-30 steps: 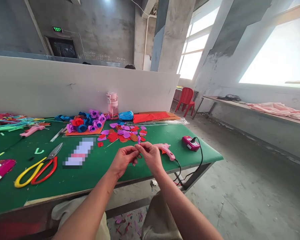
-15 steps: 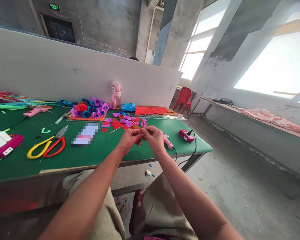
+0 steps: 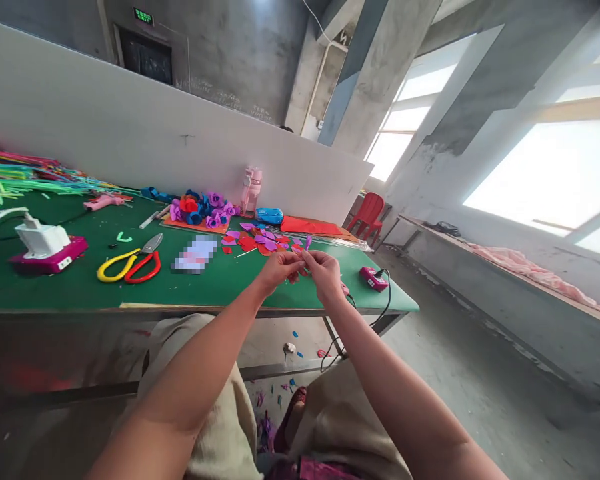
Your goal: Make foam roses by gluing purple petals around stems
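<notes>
My left hand [image 3: 281, 272] and my right hand [image 3: 324, 273] meet above the near part of the green table, fingertips pinched close together. A small purple petal [image 3: 308, 243] sticks up from the right hand's fingertips. What the left fingers pinch is mostly hidden; a bit of red shows between the hands. Just beyond them lies a loose spread of red and purple petals [image 3: 265, 239]. A pink glue gun [image 3: 345, 288] is largely covered by my right hand.
Yellow-and-red-handled scissors [image 3: 133, 263] lie to the left, near a magenta power strip [image 3: 55, 257]. Finished paper flowers [image 3: 200, 208] sit on orange sheets behind. A pink bottle [image 3: 251, 190] stands by the white partition [image 3: 180, 140]. Another magenta socket box [image 3: 374, 279] with a cord is at right.
The view has tilted and swung, so the table sits differently in frame. My hands stay pinched together, and the purple petal now stands out more clearly above the fingertips.
</notes>
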